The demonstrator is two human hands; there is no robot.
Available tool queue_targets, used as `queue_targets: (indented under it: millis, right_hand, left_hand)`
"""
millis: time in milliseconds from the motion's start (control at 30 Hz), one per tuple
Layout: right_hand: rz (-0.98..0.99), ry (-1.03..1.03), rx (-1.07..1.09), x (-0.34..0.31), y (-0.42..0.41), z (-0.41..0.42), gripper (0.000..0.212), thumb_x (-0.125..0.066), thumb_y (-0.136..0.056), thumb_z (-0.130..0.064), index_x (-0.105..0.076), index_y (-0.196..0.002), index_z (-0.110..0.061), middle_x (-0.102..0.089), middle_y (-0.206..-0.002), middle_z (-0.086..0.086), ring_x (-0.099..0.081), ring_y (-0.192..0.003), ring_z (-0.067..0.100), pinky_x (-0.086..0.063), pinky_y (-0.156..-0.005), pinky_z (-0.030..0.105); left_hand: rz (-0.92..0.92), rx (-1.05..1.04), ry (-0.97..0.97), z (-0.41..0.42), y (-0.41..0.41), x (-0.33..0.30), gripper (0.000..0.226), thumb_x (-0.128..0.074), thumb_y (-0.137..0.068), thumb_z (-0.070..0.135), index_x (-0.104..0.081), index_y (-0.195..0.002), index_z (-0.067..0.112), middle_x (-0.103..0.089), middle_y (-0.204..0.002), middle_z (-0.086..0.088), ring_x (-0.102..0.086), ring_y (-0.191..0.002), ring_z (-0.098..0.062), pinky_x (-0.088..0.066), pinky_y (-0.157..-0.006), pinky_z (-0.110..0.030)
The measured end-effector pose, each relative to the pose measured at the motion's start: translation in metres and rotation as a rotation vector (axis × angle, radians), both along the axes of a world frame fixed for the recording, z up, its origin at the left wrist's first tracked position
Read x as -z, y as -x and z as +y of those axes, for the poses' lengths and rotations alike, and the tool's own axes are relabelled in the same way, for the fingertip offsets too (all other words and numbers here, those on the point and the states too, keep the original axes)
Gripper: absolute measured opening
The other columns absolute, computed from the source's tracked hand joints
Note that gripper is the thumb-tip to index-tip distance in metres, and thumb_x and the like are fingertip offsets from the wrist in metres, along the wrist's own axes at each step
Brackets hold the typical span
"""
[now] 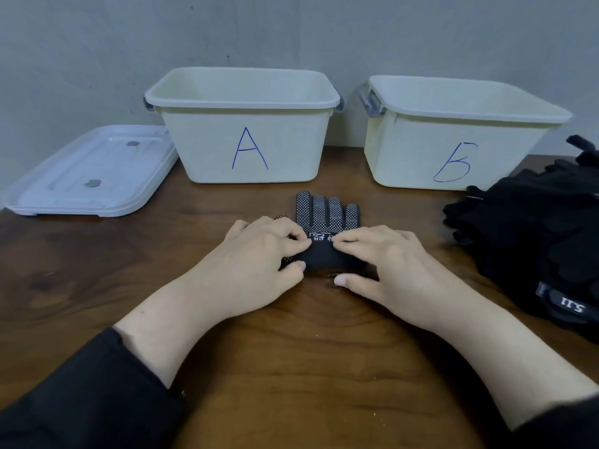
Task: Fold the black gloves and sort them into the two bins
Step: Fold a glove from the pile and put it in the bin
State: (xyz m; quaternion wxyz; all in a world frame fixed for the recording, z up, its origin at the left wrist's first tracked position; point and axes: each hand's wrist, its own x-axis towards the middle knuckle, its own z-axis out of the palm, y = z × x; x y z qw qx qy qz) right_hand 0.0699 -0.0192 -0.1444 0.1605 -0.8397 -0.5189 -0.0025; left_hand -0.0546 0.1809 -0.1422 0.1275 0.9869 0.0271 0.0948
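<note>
A black glove with white dots (pixel 327 212) lies on the wooden table, fingers pointing toward the bins, its cuff end folded up over the palm. My left hand (pixel 259 254) pinches the folded cuff on its left side. My right hand (pixel 385 257) pinches it on the right side, thumb on the table just in front of the fold. Two cream bins stand at the back: bin A (pixel 246 157) on the left, bin Б (pixel 453 150) on the right. Their insides are hidden from here.
A heap of black gloves (pixel 534 234) lies at the right table edge, one with a white logo. A white lid (pixel 87 173) rests flat at the back left. A grey wall stands behind the bins.
</note>
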Motion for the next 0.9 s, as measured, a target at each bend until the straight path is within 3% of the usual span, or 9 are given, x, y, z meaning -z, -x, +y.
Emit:
queue_targets:
  millis: [100,167,233,400,467,567,633,767,900]
  right_hand:
    - [0.029,-0.041,0.054,0.0,-0.002,0.002,0.045,-0.067,-0.094,-0.041,-0.059,-0.137,-0.034,-0.056,-0.138,-0.022,-0.045,-0.131,0.005,-0.028,-0.113,0.036]
    - [0.014,-0.107,0.062,0.002,0.0,0.004,0.033,-0.066,-0.096,-0.032,-0.065,-0.129,-0.033,-0.064,-0.123,-0.02,-0.054,-0.119,0.008,-0.038,-0.108,0.041]
    - [0.041,-0.158,0.069,0.0,0.002,0.005,0.023,-0.062,-0.099,-0.029,-0.067,-0.121,-0.033,-0.063,-0.104,-0.023,-0.055,-0.104,0.006,-0.041,-0.1,0.037]
    - [0.069,-0.15,0.069,-0.005,0.004,0.0,0.014,-0.058,-0.101,-0.031,-0.067,-0.111,-0.036,-0.053,-0.08,-0.02,-0.05,-0.085,0.006,-0.032,-0.082,0.022]
    - [0.091,-0.122,0.074,-0.009,0.004,-0.004,0.013,-0.057,-0.1,-0.035,-0.066,-0.11,-0.038,-0.054,-0.078,-0.017,-0.051,-0.083,0.007,-0.029,-0.075,0.019]
    - [0.179,-0.088,0.056,-0.016,0.005,-0.01,0.01,-0.057,-0.099,-0.04,-0.065,-0.105,-0.041,-0.057,-0.076,-0.01,-0.052,-0.08,0.007,-0.037,-0.067,0.019]
    - [0.274,-0.1,0.052,-0.02,0.006,-0.012,0.007,-0.059,-0.099,-0.039,-0.065,-0.099,-0.042,-0.061,-0.077,-0.008,-0.054,-0.076,0.009,-0.041,-0.066,0.02]
    - [0.393,-0.159,0.063,-0.018,0.006,-0.009,0.007,-0.059,-0.099,-0.035,-0.065,-0.1,-0.038,-0.072,-0.088,-0.011,-0.061,-0.08,0.014,-0.051,-0.078,0.033]
    - [0.417,-0.288,0.116,-0.008,0.008,-0.003,0.018,-0.066,-0.096,-0.029,-0.064,-0.111,-0.039,-0.072,-0.094,-0.021,-0.062,-0.082,0.002,-0.045,-0.073,0.011]
  left_hand:
    - [0.031,0.014,-0.03,0.0,-0.001,0.0,0.046,-0.053,-0.096,0.048,-0.053,-0.14,0.034,-0.045,-0.136,0.022,-0.034,-0.124,-0.005,-0.018,-0.099,-0.027]
    - [0.023,0.005,-0.043,-0.001,-0.002,0.001,0.049,-0.054,-0.095,0.052,-0.052,-0.141,0.034,-0.046,-0.135,0.021,-0.036,-0.123,-0.006,-0.018,-0.095,-0.026]
    - [-0.003,-0.01,-0.03,-0.002,-0.004,0.002,0.05,-0.056,-0.095,0.05,-0.049,-0.142,0.036,-0.049,-0.132,0.02,-0.038,-0.12,-0.007,-0.019,-0.094,-0.026]
    - [-0.101,-0.016,0.017,-0.005,-0.003,-0.003,0.024,-0.053,-0.099,0.039,-0.06,-0.121,0.041,-0.055,-0.097,0.022,-0.046,-0.1,-0.008,-0.031,-0.093,-0.033]
    - [-0.12,0.005,0.032,-0.006,-0.001,-0.005,0.017,-0.052,-0.099,0.037,-0.063,-0.112,0.038,-0.058,-0.088,0.019,-0.047,-0.091,-0.007,-0.035,-0.089,-0.033]
    - [-0.1,0.005,0.122,-0.006,0.006,-0.01,0.013,-0.055,-0.098,0.037,-0.066,-0.104,0.038,-0.056,-0.078,0.013,-0.048,-0.082,-0.009,-0.033,-0.075,-0.02]
    - [-0.062,-0.029,0.18,-0.005,0.01,-0.012,0.012,-0.056,-0.096,0.041,-0.067,-0.102,0.041,-0.056,-0.077,0.01,-0.051,-0.078,-0.008,-0.036,-0.069,-0.021]
    - [-0.028,-0.099,0.374,-0.002,0.009,-0.011,0.009,-0.063,-0.093,0.038,-0.07,-0.099,0.038,-0.07,-0.085,0.014,-0.062,-0.084,-0.003,-0.05,-0.078,-0.03]
    - [-0.099,-0.176,0.463,-0.007,0.004,-0.005,0.027,-0.069,-0.09,0.033,-0.065,-0.115,0.042,-0.071,-0.084,0.02,-0.061,-0.081,0.004,-0.046,-0.071,-0.012]
